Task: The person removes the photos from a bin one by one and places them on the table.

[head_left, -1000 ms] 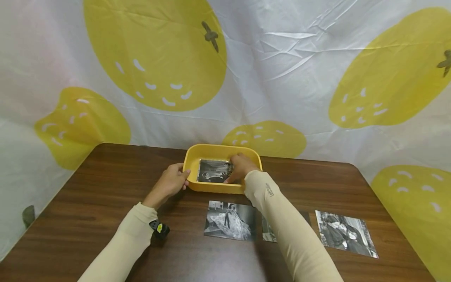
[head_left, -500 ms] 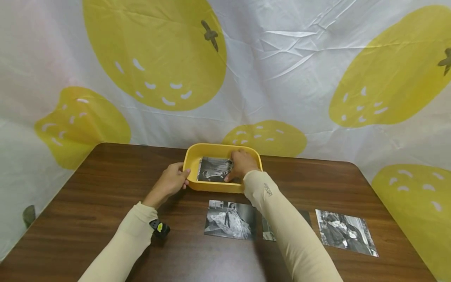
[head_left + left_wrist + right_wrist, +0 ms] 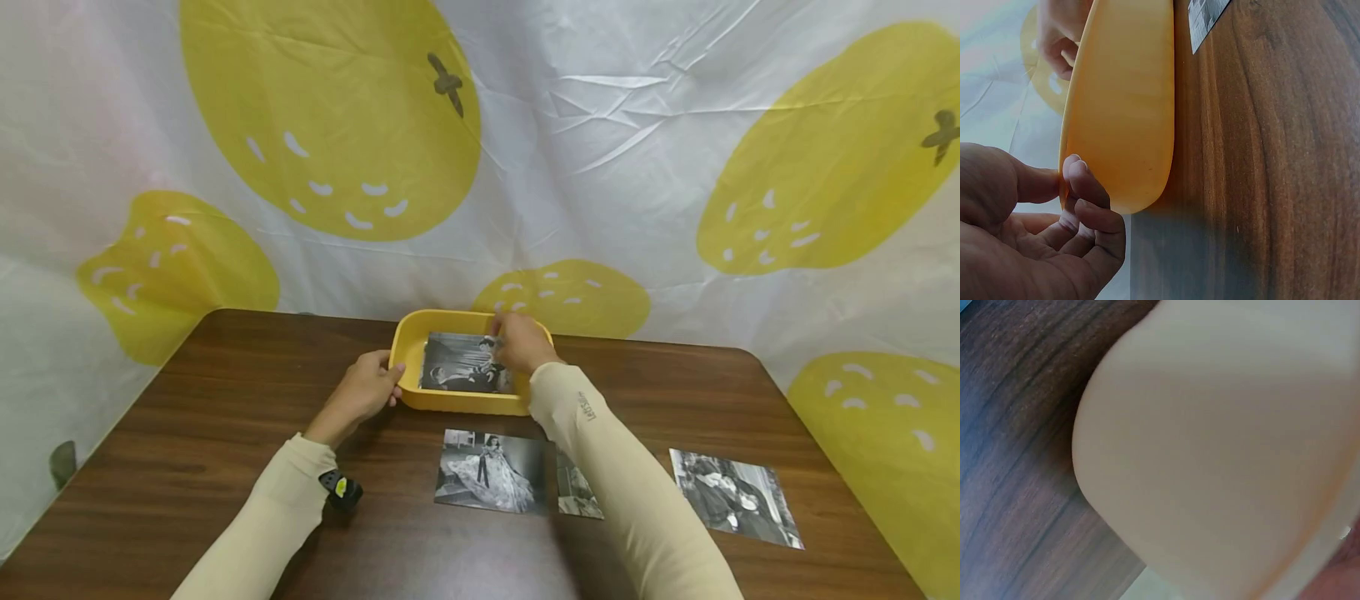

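Observation:
My left hand (image 3: 365, 385) grips the left end of a yellow rectangular tray (image 3: 457, 403). In the left wrist view, the thumb and curled fingers of my left hand (image 3: 1054, 231) pinch the rim of the tray (image 3: 1122, 106). Inside the tray lies a black-and-white photo (image 3: 457, 363). Over the tray's right end is my right hand (image 3: 522, 342), its fingers loosely bent near the photo's upper right corner, with nothing seen in them. The right wrist view shows mostly the tray's outer wall (image 3: 1210, 456), pale and blurred.
Nearer on the brown wooden table (image 3: 405, 533) lie a photo of a figure in a wide gown (image 3: 489, 471), a photo partly hidden under the right sleeve (image 3: 576, 487), and another photo (image 3: 737, 498) farther right. A fruit-print curtain (image 3: 585, 192) hangs behind the table.
My right hand has risen off the photo in the tray and moved slightly right, uncovering more of it. The photo has shifted slightly within the tray. My left hand keeps its grip.

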Demonstrator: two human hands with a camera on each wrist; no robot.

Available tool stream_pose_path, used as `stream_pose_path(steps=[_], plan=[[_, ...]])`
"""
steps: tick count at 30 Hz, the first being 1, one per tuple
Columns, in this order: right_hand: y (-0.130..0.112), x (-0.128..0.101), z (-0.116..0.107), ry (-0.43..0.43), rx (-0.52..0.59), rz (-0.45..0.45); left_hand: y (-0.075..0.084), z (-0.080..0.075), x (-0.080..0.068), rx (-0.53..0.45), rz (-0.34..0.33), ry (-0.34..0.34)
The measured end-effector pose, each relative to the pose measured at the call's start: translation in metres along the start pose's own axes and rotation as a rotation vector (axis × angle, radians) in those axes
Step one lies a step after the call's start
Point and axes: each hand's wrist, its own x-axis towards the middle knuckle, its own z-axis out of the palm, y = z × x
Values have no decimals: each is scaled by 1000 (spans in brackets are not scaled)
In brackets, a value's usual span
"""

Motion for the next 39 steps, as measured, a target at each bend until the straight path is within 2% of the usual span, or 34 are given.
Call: stream_pose_path(steps=[5,11,13,24,30,35,39], plan=[[4,-5,-9,-11,127,-47,0,0,0,-9,-4,-5],[2,-9,-23,-35,331,-30,-1,0,1,-19,-11,-5],[1,-10,-27,-26,362,-31,-1,-1,1,-21,-10,-8],[8,-18,-51,49,417,-14,-2,-2,2,-20,-17,-15],[26,-29,-70,108,413,11,-1,-2,4,-24,-27,-16],[44,-42,-84,202,365,-6,0,0,7,-19,-28,-16],[59,-53,-91,254,386,5,1,1,7,-23,-30,-18]])
